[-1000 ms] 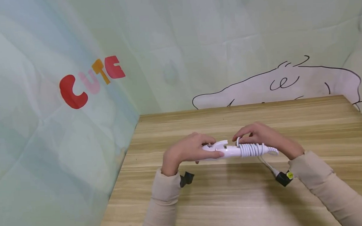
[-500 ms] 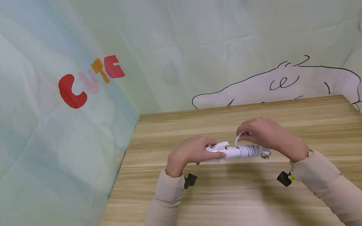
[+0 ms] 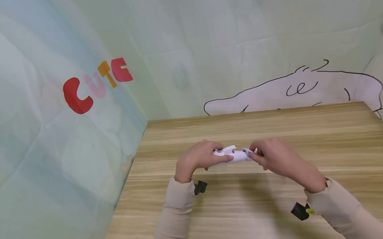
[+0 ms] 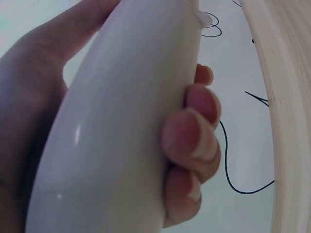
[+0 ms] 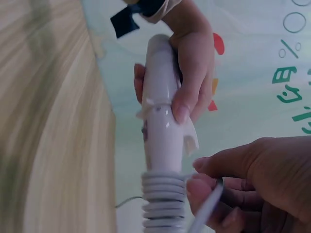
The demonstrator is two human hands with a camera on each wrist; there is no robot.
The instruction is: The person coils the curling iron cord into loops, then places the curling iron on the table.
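A white handheld appliance like a hair curler [image 3: 238,156], with a raised lever, is held level above the table. My left hand [image 3: 200,157] grips its thick end; in the left wrist view the fingers [image 4: 192,141] curl round the smooth body. Grey-white power cord [image 5: 164,198] is wound in several tight turns round its narrower part. Beside these turns my right hand [image 5: 257,179] pinches the cord between thumb and fingers, a free length running out below. In the head view the right hand covers most of the coil.
The wood-grain table [image 3: 238,202] lies beneath both hands. A printed backdrop [image 3: 176,46] closes off the back and left side. Black wrist-worn mounts [image 3: 300,211] sit at the beige sleeves.
The right hand first raised a loop of cord above the appliance, then came down in front of it, hiding the coil. The left hand keeps its grip, shifting slightly.
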